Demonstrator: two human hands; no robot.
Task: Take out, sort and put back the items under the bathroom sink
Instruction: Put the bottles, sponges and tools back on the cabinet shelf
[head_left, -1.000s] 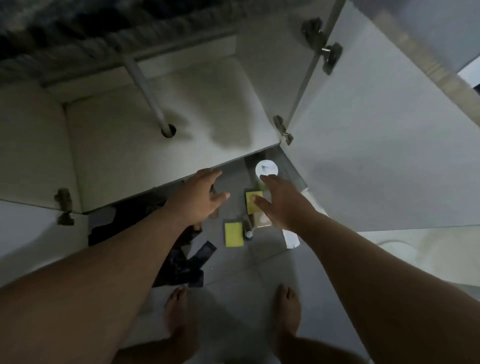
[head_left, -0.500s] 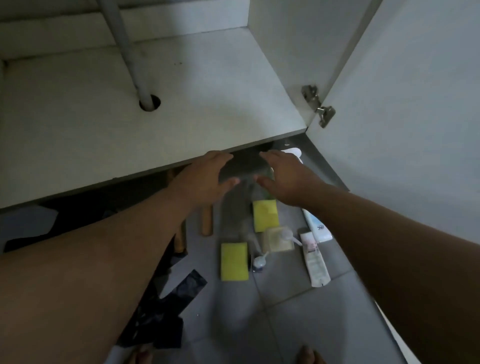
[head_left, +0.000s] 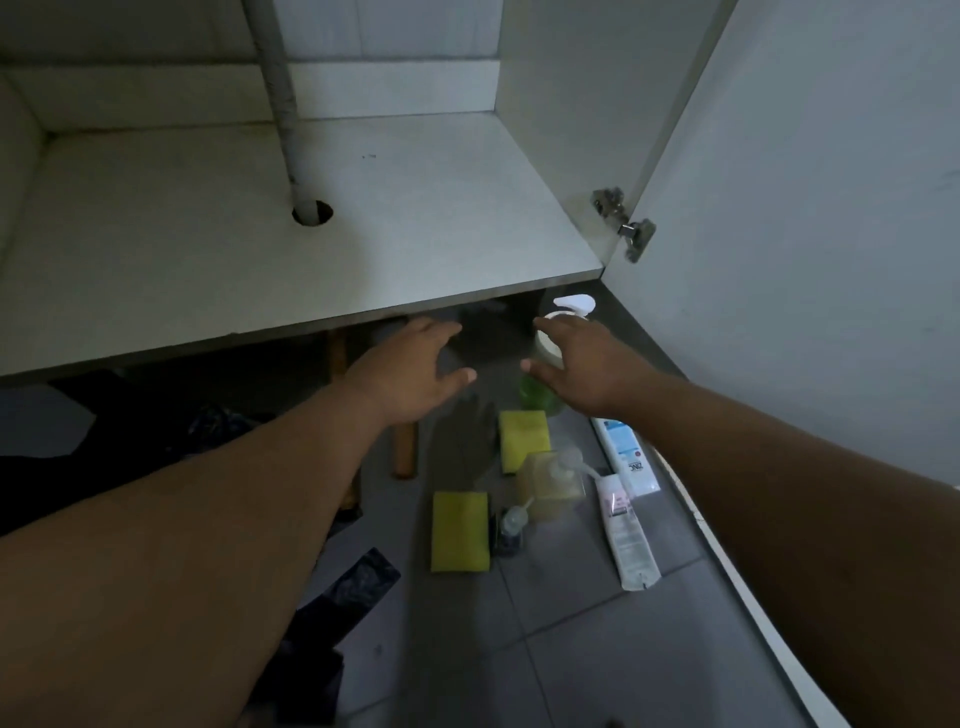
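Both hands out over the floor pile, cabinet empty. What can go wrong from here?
1. The right hand hovers directly over the green pump bottle; a careless grip could tip it onto the yellow sponge.
2. The soap dispenser, small bottle and tubes sit crowded; lifting one may topple the others.
3. Dim light hides what lies beneath the cabinet edge.

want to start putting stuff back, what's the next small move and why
Probably close the right hand round the green pump bottle just beneath it and lift it onto the cabinet shelf. Both hands are open and hold nothing, and the bottle stands on the floor nearest the shelf edge.
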